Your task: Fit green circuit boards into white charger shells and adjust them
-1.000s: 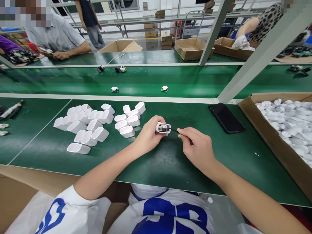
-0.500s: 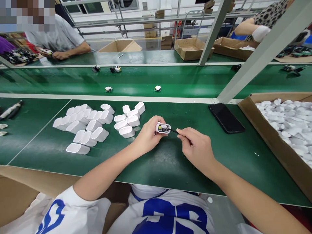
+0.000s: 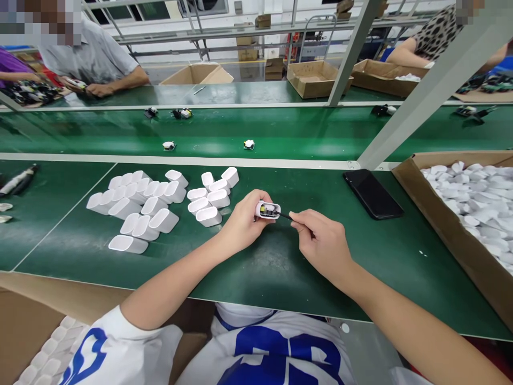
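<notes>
- On the green bench (image 3: 256,267), the left hand (image 3: 242,222) curls firmly around a white plastic case (image 3: 258,210), with a circuit module (image 3: 266,211) showing inside.
- The right hand (image 3: 323,240) pinches a thin black pick (image 3: 284,215), its tip at the case.
- Risk: a slip under too much pressure could scratch the module – or knock it loose.

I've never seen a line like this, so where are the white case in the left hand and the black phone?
White case (image 3: 258,209): head view, on its left end.
Black phone (image 3: 372,193): head view, on its screen.
</notes>
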A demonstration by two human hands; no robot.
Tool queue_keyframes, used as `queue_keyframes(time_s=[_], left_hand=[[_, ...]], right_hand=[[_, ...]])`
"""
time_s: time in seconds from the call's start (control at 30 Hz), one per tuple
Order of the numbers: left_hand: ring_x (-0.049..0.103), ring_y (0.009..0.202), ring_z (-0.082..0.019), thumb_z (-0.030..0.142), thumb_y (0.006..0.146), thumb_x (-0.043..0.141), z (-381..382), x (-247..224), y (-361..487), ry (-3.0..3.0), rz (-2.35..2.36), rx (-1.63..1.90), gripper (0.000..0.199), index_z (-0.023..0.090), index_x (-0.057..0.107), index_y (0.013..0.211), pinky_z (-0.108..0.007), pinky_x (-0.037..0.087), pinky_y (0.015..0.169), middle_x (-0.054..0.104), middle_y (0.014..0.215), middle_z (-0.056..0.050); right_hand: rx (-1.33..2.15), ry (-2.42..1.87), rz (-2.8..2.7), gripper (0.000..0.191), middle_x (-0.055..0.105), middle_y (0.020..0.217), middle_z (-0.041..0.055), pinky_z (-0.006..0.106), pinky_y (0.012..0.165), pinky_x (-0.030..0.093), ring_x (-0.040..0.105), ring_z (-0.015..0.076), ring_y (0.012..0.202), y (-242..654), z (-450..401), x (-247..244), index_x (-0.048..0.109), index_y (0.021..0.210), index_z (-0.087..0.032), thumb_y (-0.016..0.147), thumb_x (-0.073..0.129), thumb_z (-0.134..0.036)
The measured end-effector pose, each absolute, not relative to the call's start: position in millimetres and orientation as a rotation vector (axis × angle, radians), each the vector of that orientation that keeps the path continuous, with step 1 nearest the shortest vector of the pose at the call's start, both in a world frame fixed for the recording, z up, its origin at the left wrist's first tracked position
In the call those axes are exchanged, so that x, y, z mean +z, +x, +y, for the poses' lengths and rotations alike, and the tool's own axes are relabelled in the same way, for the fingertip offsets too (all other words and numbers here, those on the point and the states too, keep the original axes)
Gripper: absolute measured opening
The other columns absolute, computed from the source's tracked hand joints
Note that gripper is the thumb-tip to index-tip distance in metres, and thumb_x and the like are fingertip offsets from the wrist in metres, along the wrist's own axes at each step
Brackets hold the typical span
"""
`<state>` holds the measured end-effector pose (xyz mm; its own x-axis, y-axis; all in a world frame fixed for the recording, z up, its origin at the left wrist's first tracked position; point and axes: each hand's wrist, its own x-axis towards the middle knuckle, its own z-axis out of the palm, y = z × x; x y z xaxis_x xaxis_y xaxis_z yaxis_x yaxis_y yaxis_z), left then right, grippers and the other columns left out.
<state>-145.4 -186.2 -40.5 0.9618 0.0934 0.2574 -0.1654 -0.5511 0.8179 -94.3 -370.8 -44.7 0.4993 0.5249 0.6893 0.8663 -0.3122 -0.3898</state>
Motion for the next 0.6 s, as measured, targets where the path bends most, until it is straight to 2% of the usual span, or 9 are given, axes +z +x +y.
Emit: queue_keyframes(time_s=[0.6], left_hand=[[0.054, 0.077, -0.012, 0.012, 0.075, 0.063, -186.7, -39.5, -145.7, 2.115, -0.020, 0.307, 0.023, 0.019, 0.048, 0.090, -0.024, 0.040, 0.063, 0.058, 0.094, -0.001]], right_hand=[[-0.559, -2.030, -1.097, 0.023, 0.067, 0.074, 0.0010, 0.023, 0.054, 0.045, 0.060, 0.0124, 0.061, -91.0, -371.2, -46.9, 0.066, 0.091, -0.017, 0.084, 0.048, -0.004]])
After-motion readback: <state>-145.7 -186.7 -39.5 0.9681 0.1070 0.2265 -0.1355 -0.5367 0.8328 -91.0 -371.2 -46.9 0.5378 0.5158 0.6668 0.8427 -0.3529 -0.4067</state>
